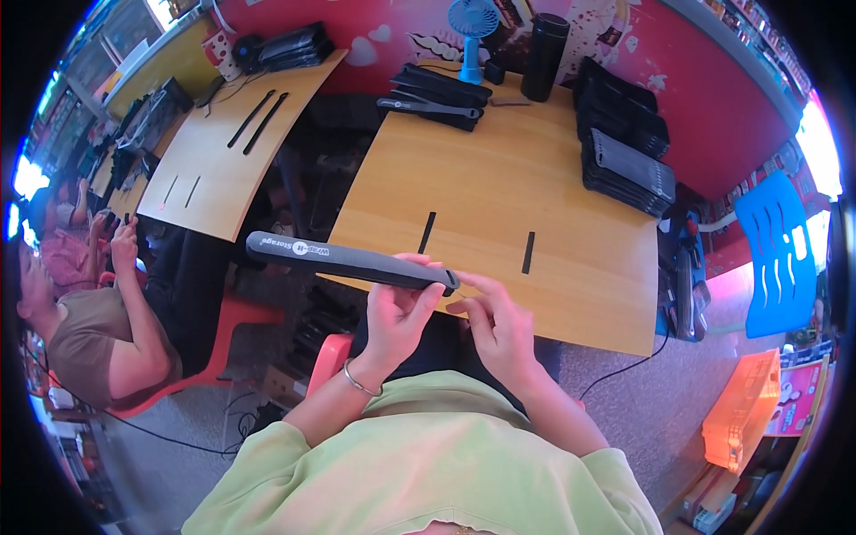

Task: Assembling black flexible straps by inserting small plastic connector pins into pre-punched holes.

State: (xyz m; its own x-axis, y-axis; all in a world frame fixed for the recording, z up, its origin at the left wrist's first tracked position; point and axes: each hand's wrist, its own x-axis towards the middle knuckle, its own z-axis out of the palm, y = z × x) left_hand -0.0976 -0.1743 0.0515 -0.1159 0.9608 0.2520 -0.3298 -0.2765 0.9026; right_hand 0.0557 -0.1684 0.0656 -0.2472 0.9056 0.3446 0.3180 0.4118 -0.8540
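Left hand point(397, 316) gripped grey strap point(348, 260) | right hand point(501, 325) fingers parted, slotted end point(452, 282) just left | steady left grip likely helped

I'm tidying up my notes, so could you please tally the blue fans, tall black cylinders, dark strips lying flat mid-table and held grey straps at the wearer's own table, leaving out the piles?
Blue fan: 1
Tall black cylinder: 1
Dark strips: 2
Held grey strap: 1
Total: 5
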